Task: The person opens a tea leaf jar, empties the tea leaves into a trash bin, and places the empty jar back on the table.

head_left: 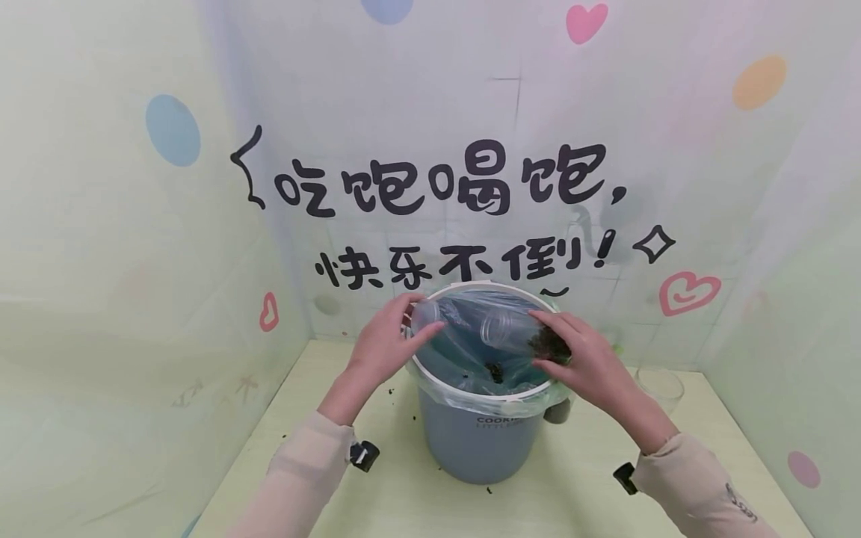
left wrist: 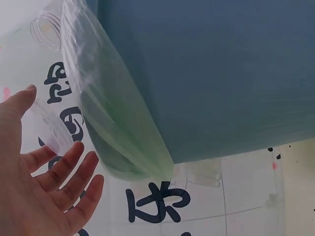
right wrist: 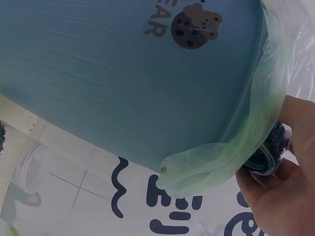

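Observation:
A blue bucket (head_left: 480, 441) stands on the table, lined with a thin translucent green bag (left wrist: 118, 128) folded over its rim. Above the bucket's right side, my right hand (head_left: 588, 362) grips a clear plastic jar (head_left: 507, 331), tilted with its mouth toward the left. Dark crumbly bits (head_left: 550, 345) lie at the jar's base end, partly behind the fingers. At the left rim, my left hand (head_left: 386, 336) holds a clear round plastic piece (left wrist: 51, 128), perhaps a lid, between thumb and fingers. A dark clump (head_left: 495, 372) lies inside the bag.
Another clear container (head_left: 661, 388) sits on the table at the right, behind the right forearm. Dark crumbs (head_left: 489, 490) are scattered on the pale table (head_left: 377, 478) around the bucket. A printed cloth backdrop (head_left: 430, 97) rises behind and at both sides.

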Tool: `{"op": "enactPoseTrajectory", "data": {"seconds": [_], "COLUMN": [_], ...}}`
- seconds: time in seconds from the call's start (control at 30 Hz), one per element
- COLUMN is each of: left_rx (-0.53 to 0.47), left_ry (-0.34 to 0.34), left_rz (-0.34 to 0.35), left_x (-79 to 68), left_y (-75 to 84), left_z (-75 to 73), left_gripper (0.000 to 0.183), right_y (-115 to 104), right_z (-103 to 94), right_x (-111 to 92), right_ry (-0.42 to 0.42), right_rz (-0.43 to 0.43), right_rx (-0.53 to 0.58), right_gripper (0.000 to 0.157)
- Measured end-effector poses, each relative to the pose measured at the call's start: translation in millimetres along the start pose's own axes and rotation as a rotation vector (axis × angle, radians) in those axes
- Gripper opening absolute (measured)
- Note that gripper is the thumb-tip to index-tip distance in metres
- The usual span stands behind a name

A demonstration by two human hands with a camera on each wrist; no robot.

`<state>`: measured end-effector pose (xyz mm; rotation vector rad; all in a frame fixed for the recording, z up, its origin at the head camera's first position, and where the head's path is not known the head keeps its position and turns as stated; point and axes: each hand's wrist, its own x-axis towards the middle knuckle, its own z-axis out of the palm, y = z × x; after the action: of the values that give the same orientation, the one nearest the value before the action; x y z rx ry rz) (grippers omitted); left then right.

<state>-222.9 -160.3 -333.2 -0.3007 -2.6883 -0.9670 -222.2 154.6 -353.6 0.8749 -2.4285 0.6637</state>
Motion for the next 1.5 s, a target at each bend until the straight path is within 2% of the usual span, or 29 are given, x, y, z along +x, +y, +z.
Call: {"op": "enactPoseTrajectory", "data": {"seconds": [0.3,0.63,1.13,1.5], "left_rx": [0.009,0.011,0.035,0.108], "left_ry": [0.033,0.058,0.051,0.021], "left_rz": [-0.014,-0.076,-0.156,-0.215], "left_x": [-1.8,-5.3,-17.3,-24.6], "left_y": [-13.3,-32.0,-76.0,-108.3], "left_z": [-8.5,-23.6,-31.3,-31.3], "left_gripper": [0.064,0.066,0.069,0.069], "right_y": [1,1,0,1], "right_z": [-1.2,-2.0,-2.2,-2.9], "right_x": [-1,0,0,1], "right_ry": [0.009,0.014,0.008,0.004], "right_rz": [-0.008,-0.018,-0.012,-0.004], "right_rx": [0.001,0.000,-0.001,-0.004], "right_gripper": [0.074,0.075,0.074,0.074]}}
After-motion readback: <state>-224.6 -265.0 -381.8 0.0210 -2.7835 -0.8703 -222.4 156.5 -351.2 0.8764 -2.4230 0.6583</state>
